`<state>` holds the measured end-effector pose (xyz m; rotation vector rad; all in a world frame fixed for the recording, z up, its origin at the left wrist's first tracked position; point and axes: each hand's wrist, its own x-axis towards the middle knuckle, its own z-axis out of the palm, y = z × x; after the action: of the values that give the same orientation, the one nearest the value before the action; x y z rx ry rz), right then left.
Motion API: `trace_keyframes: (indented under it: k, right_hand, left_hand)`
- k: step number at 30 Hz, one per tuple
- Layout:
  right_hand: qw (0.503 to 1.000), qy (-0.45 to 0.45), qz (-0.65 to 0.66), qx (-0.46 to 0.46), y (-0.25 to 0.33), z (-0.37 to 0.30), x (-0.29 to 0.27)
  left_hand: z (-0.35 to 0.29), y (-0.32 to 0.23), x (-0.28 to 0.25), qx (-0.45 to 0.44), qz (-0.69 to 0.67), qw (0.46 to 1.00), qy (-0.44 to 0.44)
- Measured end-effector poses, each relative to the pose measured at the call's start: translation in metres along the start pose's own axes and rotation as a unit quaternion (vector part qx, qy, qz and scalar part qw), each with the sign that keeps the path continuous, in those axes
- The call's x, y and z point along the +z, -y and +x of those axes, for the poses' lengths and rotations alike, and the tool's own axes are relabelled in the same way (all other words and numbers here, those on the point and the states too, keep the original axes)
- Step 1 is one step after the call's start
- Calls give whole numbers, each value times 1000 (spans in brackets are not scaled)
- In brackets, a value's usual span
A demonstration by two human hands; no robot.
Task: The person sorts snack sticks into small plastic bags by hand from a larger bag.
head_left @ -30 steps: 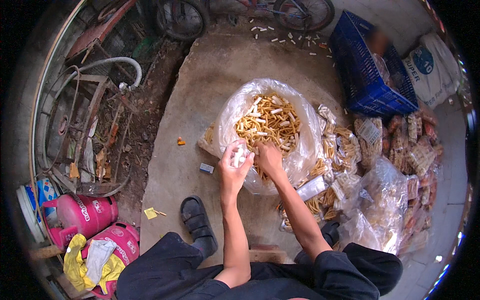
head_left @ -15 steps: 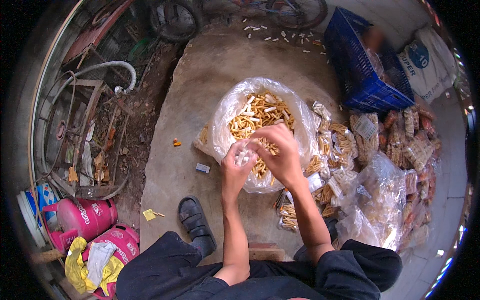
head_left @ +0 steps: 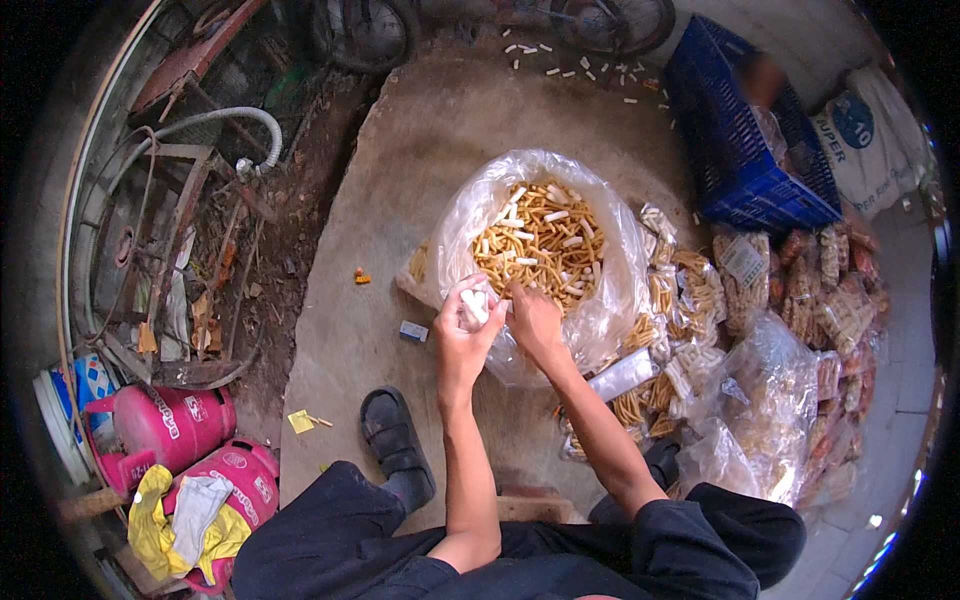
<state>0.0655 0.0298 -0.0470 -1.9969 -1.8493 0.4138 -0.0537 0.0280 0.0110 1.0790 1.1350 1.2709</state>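
Note:
A large clear plastic bag stands with its mouth spread on the floor in front of me. It is filled with thin golden-brown snack sticks, with thicker white sticks scattered among them. My left hand, at the bag's near left rim, is closed around a small clear pouch with white pieces in it. Just right of the pouch, my right hand dips over the near rim, its fingers curled down against the brown sticks. Whatever its fingertips grip is hidden.
Filled snack packets lie right of the large bag, beside a loose plastic bag. A blue crate and white sack stand behind. Pink gas cylinders and a metal frame are at left. White pieces litter the far floor.
My right hand has come down from above the pouch to the sticks at the near rim. The white pieces in the left hand's pouch show more plainly. The view has shifted slightly.

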Motion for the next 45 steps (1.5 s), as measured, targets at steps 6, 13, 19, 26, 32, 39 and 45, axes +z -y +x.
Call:
trace_keyframes:
  k: [6,13,19,26,32,39,45]
  right_hand:
    - [977,-54,181,100,-4,3,-28]
    - [931,-201,297,-66,45,-9,-136]
    - [927,-180,291,-157,38,-2,-120]
    - [956,-108,274,-1,-15,46,-39]
    - [991,-90,38,-88,-17,51,-3]
    - [973,-168,155,4,-22,32,-48]
    - [955,-174,188,-149,18,5,-149]
  left_hand:
    - [0,2,2,-1,15,1000,5]
    - [1,-7,8,40,132,990,38]
    - [-3,-18,21,86,123,987,62]
    - [0,-2,14,40,37,998,25]
    - [-4,-4,12,10,54,998,20]
    - [-5,-2,13,37,60,997,36]
    - [-3,-22,18,-24,90,994,53]
